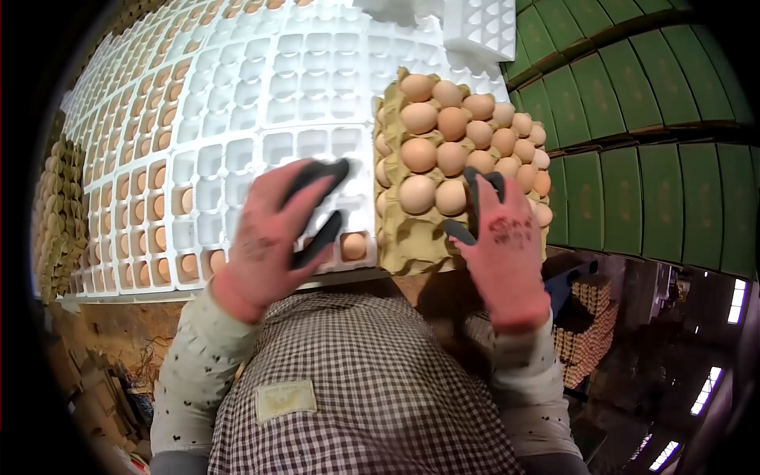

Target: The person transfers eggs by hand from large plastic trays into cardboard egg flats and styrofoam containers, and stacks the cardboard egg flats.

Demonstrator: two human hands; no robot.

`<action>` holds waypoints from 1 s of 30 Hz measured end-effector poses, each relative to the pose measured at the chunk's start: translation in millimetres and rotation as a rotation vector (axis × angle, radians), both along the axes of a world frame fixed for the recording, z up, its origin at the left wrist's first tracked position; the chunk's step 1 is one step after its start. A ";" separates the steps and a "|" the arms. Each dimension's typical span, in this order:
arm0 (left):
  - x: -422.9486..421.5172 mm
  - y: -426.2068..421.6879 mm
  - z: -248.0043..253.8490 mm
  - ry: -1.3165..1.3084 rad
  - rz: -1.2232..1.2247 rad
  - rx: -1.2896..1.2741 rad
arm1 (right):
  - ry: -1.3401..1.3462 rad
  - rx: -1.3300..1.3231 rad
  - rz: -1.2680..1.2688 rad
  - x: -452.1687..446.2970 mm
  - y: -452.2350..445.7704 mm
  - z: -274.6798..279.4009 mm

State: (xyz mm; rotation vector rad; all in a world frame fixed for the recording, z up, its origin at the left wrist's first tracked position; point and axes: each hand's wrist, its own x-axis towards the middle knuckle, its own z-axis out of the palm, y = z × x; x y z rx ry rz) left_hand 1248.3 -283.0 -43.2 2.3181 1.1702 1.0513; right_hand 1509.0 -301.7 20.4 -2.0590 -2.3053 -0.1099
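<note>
Both hands wear pink gloves with dark grey fingertips. My left hand (277,226) hovers over the white foam egg tray (237,149), thumb and fingers apart with nothing visible between them. Just right of its thumb, a brown egg (353,246) sits in a front cell of the foam. My right hand (503,237) reaches over a stack of yellowish pulp egg trays (412,245), its thumb and curved fingers spread beside a brown egg (451,198). Any egg directly beneath this palm is hidden. Several rows of eggs fill the top pulp tray, while its front-left cells hold none.
More foam trays (138,190) with eggs extend left. Pulp trays (59,214) are piled at the far left edge. Green boxes (657,198) line the right side. A foam piece (480,28) stands at the back, and stacked pulp trays (586,328) are low on the right.
</note>
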 end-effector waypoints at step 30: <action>249.1 31.6 25.3 0.626 -0.122 0.156 | 0.057 -0.104 0.060 179.1 11.8 -12.8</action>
